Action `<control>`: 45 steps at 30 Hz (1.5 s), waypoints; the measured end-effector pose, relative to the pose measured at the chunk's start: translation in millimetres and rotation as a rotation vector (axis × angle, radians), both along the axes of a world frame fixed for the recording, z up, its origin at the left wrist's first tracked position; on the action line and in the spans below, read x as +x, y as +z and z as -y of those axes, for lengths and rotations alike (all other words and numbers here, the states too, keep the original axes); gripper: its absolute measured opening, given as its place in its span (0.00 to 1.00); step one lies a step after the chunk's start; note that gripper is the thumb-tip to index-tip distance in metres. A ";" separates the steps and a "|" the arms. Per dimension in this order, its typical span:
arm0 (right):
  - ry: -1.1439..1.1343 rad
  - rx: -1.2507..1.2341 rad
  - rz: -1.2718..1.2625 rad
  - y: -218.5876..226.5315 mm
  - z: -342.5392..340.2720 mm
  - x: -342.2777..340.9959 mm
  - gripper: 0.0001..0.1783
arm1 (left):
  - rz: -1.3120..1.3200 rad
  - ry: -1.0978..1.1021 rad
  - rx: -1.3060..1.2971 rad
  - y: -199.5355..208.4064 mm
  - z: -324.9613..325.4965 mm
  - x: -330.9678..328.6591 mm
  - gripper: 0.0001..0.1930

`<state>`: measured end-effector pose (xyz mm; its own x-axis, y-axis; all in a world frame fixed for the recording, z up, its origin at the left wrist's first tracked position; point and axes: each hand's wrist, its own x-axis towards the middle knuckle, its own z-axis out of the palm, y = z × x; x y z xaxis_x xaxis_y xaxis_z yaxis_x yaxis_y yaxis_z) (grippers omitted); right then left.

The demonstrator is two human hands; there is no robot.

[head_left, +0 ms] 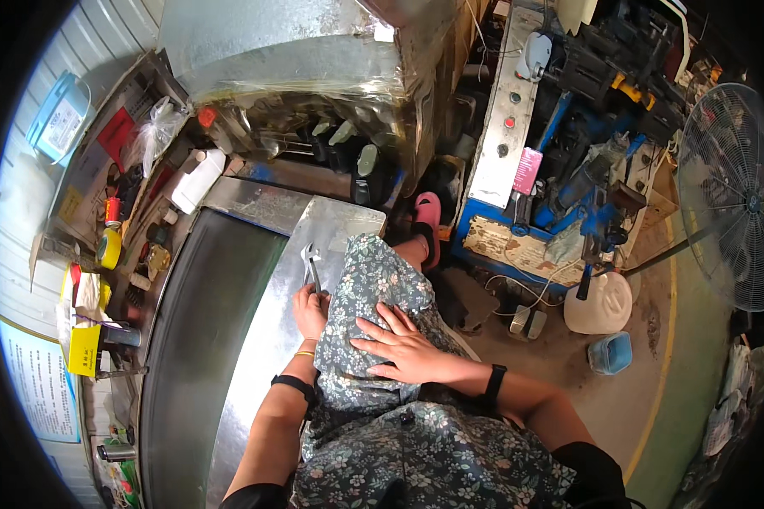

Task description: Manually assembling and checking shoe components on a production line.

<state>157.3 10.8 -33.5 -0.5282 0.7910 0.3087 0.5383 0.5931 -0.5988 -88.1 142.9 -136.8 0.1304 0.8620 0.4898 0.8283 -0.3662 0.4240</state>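
My left hand (311,312) is closed around the handle of a silver adjustable wrench (311,259), whose jaw end points away from me over a shiny metal surface (267,339). The palm side and part of the handle are hidden by the fingers. My right hand (406,346) lies flat on my thigh with its fingers spread, on the dark floral cloth (373,288) that covers my leg. Nothing is in that hand. Below the cloth, a pink shoe (427,216) shows on my foot.
To the left runs a dark green conveyor belt (208,339), beside a shelf with tape rolls (109,248) and a white bottle (198,180). At right stand a blue-framed machine with a control panel (502,127), a white jug (598,303), a blue container (610,354) and a large fan (730,199).
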 end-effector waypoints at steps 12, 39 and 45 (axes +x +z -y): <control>0.033 -0.001 -0.018 -1.6 -2.7 2.0 0.33 | -0.013 0.014 -0.059 -11.2 1.4 -6.1 0.08; 0.025 -0.028 0.007 1.0 -2.8 3.2 0.33 | 0.135 -0.014 -0.034 1.3 8.6 1.7 0.13; 0.022 0.006 0.014 0.8 -2.7 1.1 0.34 | 0.211 0.079 -0.143 -5.4 6.8 0.6 0.08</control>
